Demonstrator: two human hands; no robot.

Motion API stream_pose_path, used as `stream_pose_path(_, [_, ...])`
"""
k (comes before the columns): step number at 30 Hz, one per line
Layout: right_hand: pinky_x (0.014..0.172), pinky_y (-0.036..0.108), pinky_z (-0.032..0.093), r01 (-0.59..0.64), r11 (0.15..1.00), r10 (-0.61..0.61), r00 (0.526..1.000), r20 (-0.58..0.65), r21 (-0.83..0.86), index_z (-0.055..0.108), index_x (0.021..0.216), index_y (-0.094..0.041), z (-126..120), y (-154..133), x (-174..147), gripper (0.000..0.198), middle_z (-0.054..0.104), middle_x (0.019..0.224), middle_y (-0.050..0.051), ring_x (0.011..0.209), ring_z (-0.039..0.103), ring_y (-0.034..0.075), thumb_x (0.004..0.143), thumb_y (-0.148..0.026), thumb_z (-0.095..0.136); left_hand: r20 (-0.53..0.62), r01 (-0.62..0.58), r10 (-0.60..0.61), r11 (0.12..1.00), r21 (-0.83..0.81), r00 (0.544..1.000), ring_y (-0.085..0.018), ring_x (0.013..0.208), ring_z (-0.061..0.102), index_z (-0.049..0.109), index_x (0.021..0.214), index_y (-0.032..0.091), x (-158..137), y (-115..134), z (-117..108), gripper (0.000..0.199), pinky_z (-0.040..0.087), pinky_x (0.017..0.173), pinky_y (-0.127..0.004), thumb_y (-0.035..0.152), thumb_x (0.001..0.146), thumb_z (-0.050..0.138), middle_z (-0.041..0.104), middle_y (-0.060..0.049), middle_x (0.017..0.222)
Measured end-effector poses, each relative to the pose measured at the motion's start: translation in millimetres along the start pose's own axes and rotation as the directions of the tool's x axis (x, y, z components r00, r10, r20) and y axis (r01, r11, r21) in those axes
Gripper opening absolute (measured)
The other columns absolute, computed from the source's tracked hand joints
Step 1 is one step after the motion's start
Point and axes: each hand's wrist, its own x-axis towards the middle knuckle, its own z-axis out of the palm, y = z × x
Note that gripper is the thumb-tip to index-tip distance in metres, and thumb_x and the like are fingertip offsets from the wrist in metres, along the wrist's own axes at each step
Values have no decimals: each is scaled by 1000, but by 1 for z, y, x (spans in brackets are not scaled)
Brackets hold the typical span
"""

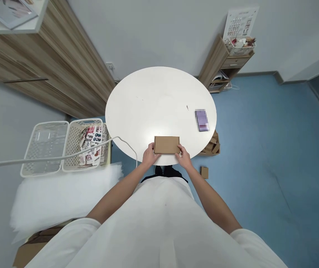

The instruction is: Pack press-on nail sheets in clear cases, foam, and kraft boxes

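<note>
A flat brown cardboard box [167, 144], its lid closed, is at the near edge of the white oval table [154, 100]. My left hand [149, 155] grips its left end, fingers at the side and thumb along the near edge. At the opposite end my right hand [184, 156] holds the box the same way. Whether the box rests on the tabletop or is slightly raised, I cannot tell. A blurred purple item [202, 120] lies on the right of the table, and a small dark mark or scrap [187, 107] is near it.
On the left stand an empty white basket [44, 149] and a basket of printed cards [73, 160], crossed by a white cable [84, 150]. White wrapping sheets [64, 197] lie below. A carton of cardboard pieces [213, 145] and a small box [204, 172] sit on the floor.
</note>
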Motion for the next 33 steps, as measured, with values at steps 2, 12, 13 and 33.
stream_pose_path(2, [102, 41, 35, -2, 999, 2, 1000, -8, -40, 44, 125, -23, 3, -1, -6, 54, 43, 138, 7, 125, 42, 22, 72, -24, 54, 3, -34, 34, 999, 3, 999, -26, 108, 55, 35, 125, 18, -3, -5, 5, 66, 45, 87, -36, 25, 67, 66, 56, -12, 119])
stream_pose_path(12, [91, 41, 41, -226, 944, 213, 974, -77, -240, 33, 135, -17, -13, -29, 3, 63, 48, 130, 14, 107, 52, 25, 80, -45, 46, 57, 125, -127, 992, 34, 990, -27, 117, 48, 32, 133, 14, -6, 1, -3, 61, 39, 92, -38, 48, 83, 44, 50, -17, 126])
stream_pose_path(13, [91, 42, 40, -234, 933, 223, 972, -70, -273, 34, 135, -17, -14, -30, 6, 60, 50, 127, 14, 108, 52, 26, 82, -45, 43, 57, 125, -127, 992, 33, 990, -27, 115, 49, 32, 133, 15, -4, 3, -4, 60, 39, 92, -38, 47, 84, 43, 52, -16, 124])
stream_pose_path(33, [64, 32, 43, -305, 945, 257, 918, -302, -121, 49, 115, -18, -146, 31, -24, 49, 63, 91, 7, 64, 54, 17, 80, -51, 42, 226, -134, 144, 989, -58, 963, -17, 80, 58, 31, 135, 20, 7, 113, 93, 63, 49, 75, -33, 37, 79, 53, 49, -11, 120])
